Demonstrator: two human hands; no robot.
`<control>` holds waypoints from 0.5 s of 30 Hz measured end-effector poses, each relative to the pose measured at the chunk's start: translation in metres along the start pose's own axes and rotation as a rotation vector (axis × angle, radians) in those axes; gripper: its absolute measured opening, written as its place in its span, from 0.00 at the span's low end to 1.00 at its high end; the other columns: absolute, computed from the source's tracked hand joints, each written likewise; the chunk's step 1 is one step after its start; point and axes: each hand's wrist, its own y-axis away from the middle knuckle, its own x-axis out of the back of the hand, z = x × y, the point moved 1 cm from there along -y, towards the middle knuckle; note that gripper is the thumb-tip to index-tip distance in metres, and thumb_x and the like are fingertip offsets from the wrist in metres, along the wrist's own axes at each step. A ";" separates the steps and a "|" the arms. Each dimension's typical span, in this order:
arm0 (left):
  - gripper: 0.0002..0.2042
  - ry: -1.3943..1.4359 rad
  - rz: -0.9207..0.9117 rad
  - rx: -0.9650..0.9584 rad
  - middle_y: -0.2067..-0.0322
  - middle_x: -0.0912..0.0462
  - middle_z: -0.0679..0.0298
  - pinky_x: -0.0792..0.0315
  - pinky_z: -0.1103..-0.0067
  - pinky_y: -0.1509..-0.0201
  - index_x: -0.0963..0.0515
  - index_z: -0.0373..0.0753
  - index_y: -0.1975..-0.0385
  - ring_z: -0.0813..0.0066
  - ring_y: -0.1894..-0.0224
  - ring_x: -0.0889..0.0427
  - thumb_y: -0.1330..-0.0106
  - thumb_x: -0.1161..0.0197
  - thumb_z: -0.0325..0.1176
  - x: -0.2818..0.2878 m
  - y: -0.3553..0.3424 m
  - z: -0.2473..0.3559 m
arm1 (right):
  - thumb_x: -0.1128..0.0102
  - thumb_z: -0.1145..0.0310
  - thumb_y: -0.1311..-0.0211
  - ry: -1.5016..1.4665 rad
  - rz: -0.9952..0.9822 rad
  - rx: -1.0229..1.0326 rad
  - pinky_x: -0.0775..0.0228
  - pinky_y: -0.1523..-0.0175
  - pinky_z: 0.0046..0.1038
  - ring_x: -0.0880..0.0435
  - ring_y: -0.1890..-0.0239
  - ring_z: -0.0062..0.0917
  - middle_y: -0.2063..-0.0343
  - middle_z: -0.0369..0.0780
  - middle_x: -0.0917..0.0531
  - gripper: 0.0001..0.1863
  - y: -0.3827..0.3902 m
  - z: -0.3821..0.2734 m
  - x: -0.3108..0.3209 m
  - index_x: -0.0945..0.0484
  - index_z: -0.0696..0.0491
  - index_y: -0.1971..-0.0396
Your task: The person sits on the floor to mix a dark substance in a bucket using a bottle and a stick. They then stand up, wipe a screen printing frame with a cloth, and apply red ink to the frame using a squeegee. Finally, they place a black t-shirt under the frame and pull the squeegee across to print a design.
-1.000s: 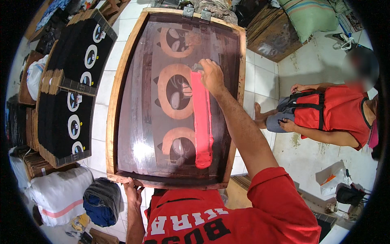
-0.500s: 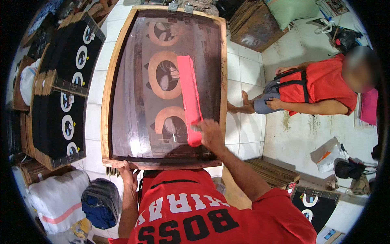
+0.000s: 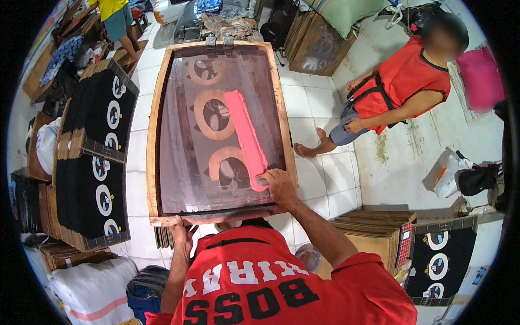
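Note:
A wooden-framed printing screen [image 3: 153,135] lies in front of me, with several ring-shaped animal designs showing in its dark mesh. Along its right half runs a thick band of bright pink, ink-like paste [image 3: 242,132]. My right hand [image 3: 283,188] is closed at the near end of this band, around a small grey piece whose tip touches the pink. Most of that piece is hidden by the fingers. At the screen's near left corner my left hand [image 3: 182,237] grips the wooden edge, its fingertips on top.
On the left stand stacked boards with black printed fabric [image 3: 89,184]. Another person in red [image 3: 398,97] stands right of the screen. More boards [image 3: 374,233] and a printed black piece [image 3: 441,265] lie near right. Metal hinge clamps [image 3: 219,41] hold the far edge.
The whole view has shifted, so the screen sits lower in the picture. My right hand has come nearer the pink band's near end. My left hand keeps its hold on the frame.

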 end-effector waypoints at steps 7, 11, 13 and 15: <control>0.11 0.087 -0.039 0.009 0.67 0.24 0.63 0.20 0.51 0.50 0.31 0.49 0.54 0.60 0.60 0.20 0.21 0.42 0.47 -0.009 0.008 0.009 | 0.42 0.73 0.43 0.001 0.073 -0.088 0.31 0.43 0.41 0.19 0.50 0.38 0.59 0.40 0.18 0.15 0.042 -0.027 -0.003 0.19 0.49 0.55; 0.12 0.077 0.013 0.055 0.66 0.23 0.62 0.20 0.49 0.52 0.30 0.44 0.55 0.58 0.62 0.19 0.20 0.44 0.46 -0.015 0.013 0.015 | 0.40 0.72 0.45 -0.006 0.105 -0.084 0.31 0.44 0.42 0.19 0.51 0.39 0.61 0.40 0.18 0.14 0.045 -0.029 -0.008 0.19 0.49 0.56; 0.13 0.089 -0.026 0.026 0.66 0.22 0.61 0.19 0.50 0.53 0.30 0.42 0.56 0.57 0.63 0.18 0.20 0.44 0.46 -0.020 0.017 0.018 | 0.39 0.72 0.45 -0.014 0.136 -0.085 0.31 0.45 0.42 0.20 0.52 0.38 0.62 0.40 0.19 0.14 0.039 -0.026 -0.007 0.19 0.49 0.57; 0.13 0.071 0.032 0.041 0.67 0.22 0.60 0.19 0.51 0.54 0.29 0.42 0.56 0.57 0.62 0.18 0.20 0.44 0.46 -0.023 0.019 0.019 | 0.38 0.72 0.45 -0.047 0.164 -0.073 0.31 0.45 0.42 0.20 0.53 0.38 0.63 0.39 0.19 0.13 0.029 -0.021 -0.005 0.19 0.48 0.58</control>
